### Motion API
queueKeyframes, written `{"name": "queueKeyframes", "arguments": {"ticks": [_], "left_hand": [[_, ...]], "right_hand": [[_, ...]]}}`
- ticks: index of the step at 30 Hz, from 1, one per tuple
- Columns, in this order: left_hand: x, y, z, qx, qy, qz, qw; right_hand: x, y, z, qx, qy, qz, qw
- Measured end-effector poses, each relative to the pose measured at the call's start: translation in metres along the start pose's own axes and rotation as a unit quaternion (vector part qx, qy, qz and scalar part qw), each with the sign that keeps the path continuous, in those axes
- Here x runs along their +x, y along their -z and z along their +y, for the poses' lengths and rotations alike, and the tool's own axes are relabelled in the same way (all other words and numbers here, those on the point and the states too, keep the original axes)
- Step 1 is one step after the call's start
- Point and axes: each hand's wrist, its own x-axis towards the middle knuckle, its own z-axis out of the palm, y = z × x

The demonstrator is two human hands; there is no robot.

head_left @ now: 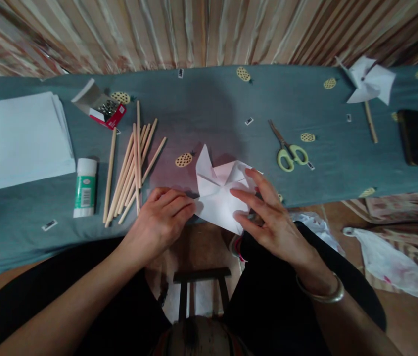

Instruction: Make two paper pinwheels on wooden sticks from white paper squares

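A white paper pinwheel (220, 195) with folded blades lies at the front edge of the cloth-covered table, its near part reaching over the edge. My left hand (166, 212) is closed, pinching the pinwheel's left corner between thumb and fingers. Spread over the right side is my right hand (273, 217), its fingers apart and the fingertips touching the folded blades. What lies beneath the paper is hidden. To the left of the pinwheel, several wooden sticks (129, 170) form a loose pile. Scissors (286, 148) with light green handles lie to its right, blades slightly apart.
At the left are a stack of white paper (19, 141), a glue stick (85, 188) and an opened box of metal pins (101, 106). Far right, a pinwheel on a stick (370, 84) lies near a dark phone (416, 138). Plastic bags (390, 262) are below the table.
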Motion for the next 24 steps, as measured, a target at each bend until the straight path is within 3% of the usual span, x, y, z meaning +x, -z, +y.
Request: {"name": "queueKeyframes", "arguments": {"ticks": [7, 16, 24], "left_hand": [[0.005, -0.007, 0.004, 0.034, 0.012, 0.016, 0.999], [0.005, -0.009, 0.013, -0.039, 0.022, 0.03, 0.999], [0.003, -0.007, 0.001, -0.092, 0.06, 0.074, 0.991]], "right_hand": [[-0.002, -0.002, -0.001, -0.043, 0.02, -0.004, 0.999], [0.003, 0.001, -0.007, -0.047, 0.008, 0.013, 0.999], [0.004, -0.004, -0.004, -0.056, -0.006, 0.036, 0.998]]}}
